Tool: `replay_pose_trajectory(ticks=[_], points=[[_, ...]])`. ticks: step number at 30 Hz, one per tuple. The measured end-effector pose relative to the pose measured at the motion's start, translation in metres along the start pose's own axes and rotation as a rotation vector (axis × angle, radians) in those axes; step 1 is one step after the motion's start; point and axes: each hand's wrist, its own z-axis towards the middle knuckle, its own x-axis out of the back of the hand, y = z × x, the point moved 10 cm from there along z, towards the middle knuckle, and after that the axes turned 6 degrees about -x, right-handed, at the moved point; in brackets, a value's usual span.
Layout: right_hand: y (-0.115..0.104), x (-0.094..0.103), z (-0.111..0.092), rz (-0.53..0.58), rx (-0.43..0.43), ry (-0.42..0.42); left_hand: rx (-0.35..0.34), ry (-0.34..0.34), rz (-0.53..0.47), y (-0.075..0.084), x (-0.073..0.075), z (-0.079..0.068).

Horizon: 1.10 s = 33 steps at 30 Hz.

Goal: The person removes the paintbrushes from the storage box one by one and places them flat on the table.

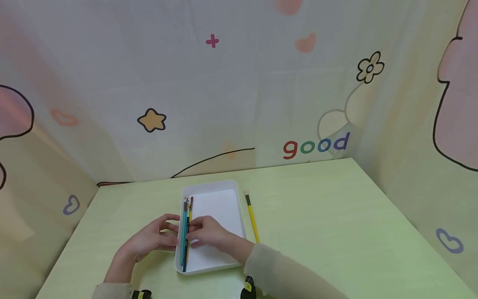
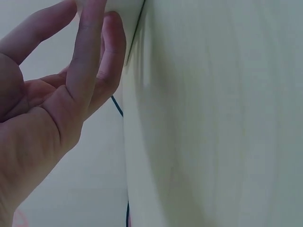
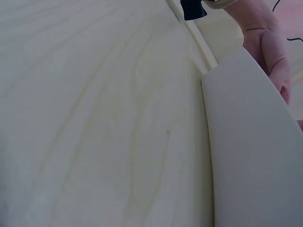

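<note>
A white tray [image 1: 216,261] lies on the table with several paintbrushes side by side along its left wall. Among them are a teal paintbrush [image 1: 183,241], a dark blue paintbrush [image 1: 185,259] and a yellow one [image 1: 190,209]. My right hand [image 1: 209,230] reaches in over the tray, fingertips at the paintbrushes' handles; whether it pinches one I cannot tell. Outside the left wall, my left hand [image 1: 154,236] has its fingers spread and loosely bent, fingertips at the tray's side. The left wrist view shows those fingers [image 2: 83,52] against the tray.
Another yellow paintbrush [image 1: 252,218] lies on the table just right of the tray, bristles pointing away; the right forearm covers its near end. A printed cloth [image 1: 224,91] hangs behind the pale green table [image 1: 317,207] and along both sides.
</note>
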Motion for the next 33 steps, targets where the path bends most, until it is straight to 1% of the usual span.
replay_pose_trajectory(ticks=[7, 15, 22, 25, 27, 30, 33], points=[[0.003, -0.005, -0.001, -0.004, 0.009, 0.041, 0.008, 0.005, 0.019, 0.002, -0.001, -0.002], [-0.003, -0.008, -0.008, -0.134, 0.073, 0.075, -0.022, 0.004, 0.016, 0.001, 0.002, -0.001], [-0.006, -0.007, -0.010, -0.141, 0.076, 0.085, -0.009, 0.024, 0.027, 0.001, 0.002, -0.001], [-0.005, -0.006, -0.010, -0.105, 0.070, 0.090, -0.016, 0.034, 0.026, 0.001, 0.002, -0.002], [-0.003, -0.004, -0.009, -0.056, 0.059, 0.083, -0.025, 0.034, 0.021, 0.001, 0.001, -0.002], [-0.001, 0.000, -0.010, 0.057, 0.038, 0.050, -0.038, 0.030, 0.013, 0.002, 0.000, -0.003], [-0.003, 0.011, -0.014, 0.151, 0.028, 0.029, -0.035, 0.034, 0.012, 0.001, -0.001, -0.003]])
